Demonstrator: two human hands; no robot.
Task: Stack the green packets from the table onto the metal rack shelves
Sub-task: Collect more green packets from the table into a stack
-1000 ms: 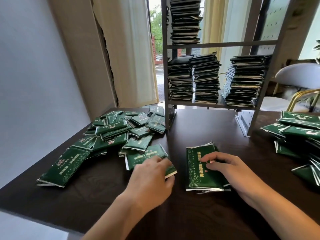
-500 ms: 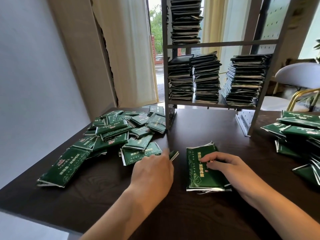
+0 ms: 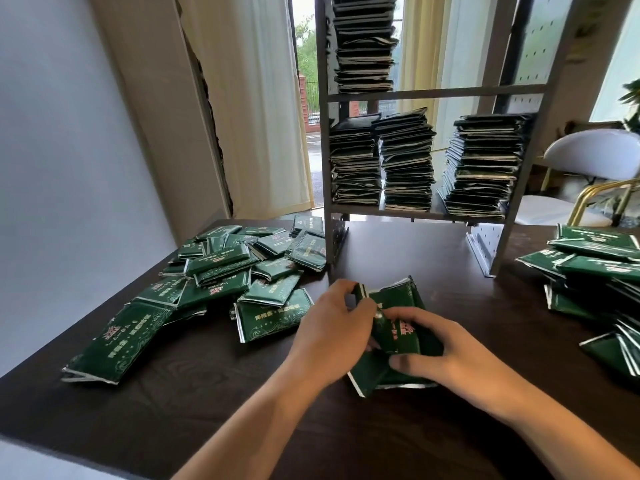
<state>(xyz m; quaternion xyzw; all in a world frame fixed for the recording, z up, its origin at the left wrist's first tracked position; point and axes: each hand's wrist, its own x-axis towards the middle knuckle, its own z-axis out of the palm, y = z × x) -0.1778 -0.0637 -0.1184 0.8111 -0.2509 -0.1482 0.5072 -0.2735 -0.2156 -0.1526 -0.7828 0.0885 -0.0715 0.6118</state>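
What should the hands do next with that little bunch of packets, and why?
Probably square the bunch of packets up. The left hand and right hand both grip it, but the packets sit crooked and fanned. Neat edges would stack better on the rack.

Glossy foil packets [image 3: 273, 317]; matt dark wood-grain table [image 3: 207, 403].

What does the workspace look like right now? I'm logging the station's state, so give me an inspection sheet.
Surface: dark wood-grain table.
Job's things: small bundle of green packets held in both hands; loose pile at left, another pile at right; metal rack with three stacks on the lower shelf, one above.
Clutter: nothing seen.
Hands: left hand and right hand both grip the bundle.
Cables: nothing seen.
Surroundings: cream curtain, white chair, window behind the rack.
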